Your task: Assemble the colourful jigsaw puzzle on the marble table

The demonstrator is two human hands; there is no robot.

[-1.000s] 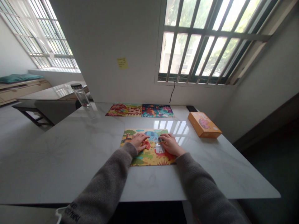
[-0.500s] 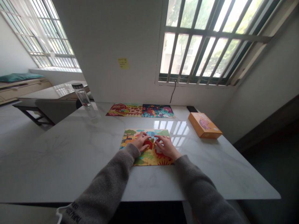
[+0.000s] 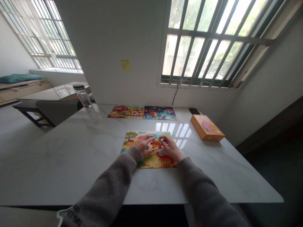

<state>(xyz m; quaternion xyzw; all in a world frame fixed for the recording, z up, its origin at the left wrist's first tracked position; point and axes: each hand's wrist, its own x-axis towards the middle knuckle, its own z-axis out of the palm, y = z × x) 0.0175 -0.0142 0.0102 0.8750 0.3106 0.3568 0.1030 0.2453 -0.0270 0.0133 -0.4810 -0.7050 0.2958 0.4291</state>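
A colourful jigsaw puzzle [image 3: 132, 136] with trees and animals lies flat on the white marble-patterned table. Between my hands is a puzzle piece with a red shape [image 3: 156, 144], over the middle of the picture. My right hand [image 3: 170, 149] has its fingers curled in a pinch at the right edge of this piece. On the left side, my left hand [image 3: 144, 145] rests low over the puzzle, its thumb and fingers apart beside the piece. A pale patch shows in the puzzle just under my right fingers. Both hands cover parts of the picture.
Two more picture puzzles, a farm scene [image 3: 126, 112] and a dark blue scene [image 3: 161, 113], lie side by side near the wall. An orange box [image 3: 207, 127] sits to the right, with a black flat object [image 3: 194, 111] behind. A glass bottle [image 3: 83, 97] stands at the left edge.
The red-patterned piece has shifted a little to the right between my hands. My left fingers have stretched out and spread, and my right fingers have curled in more.
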